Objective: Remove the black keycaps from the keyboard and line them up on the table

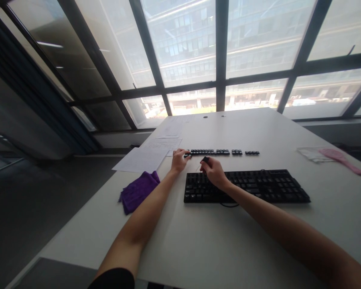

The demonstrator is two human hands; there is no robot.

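Observation:
My left hand [179,160] reaches to the left end of a row of loose black keycaps [202,152], its thumb and fingertips closed about a keycap [187,154] there. My right hand [214,172] is closed on a keycap puller [205,159], with its dark handle up and thin wire hanging below. The puller is over the upper left part of a black keyboard [258,186]. My right hand and wrist hide some of the keys. A bit of cable shows under the keyboard's front edge.
A folded purple cloth [140,192] lies left of my left forearm. Paper sheets [144,158] spread along the table's left edge. To the right are a pink item [341,157] with a narrow end and a clear plastic bag [311,154]. Windows stand behind the white table [174,241].

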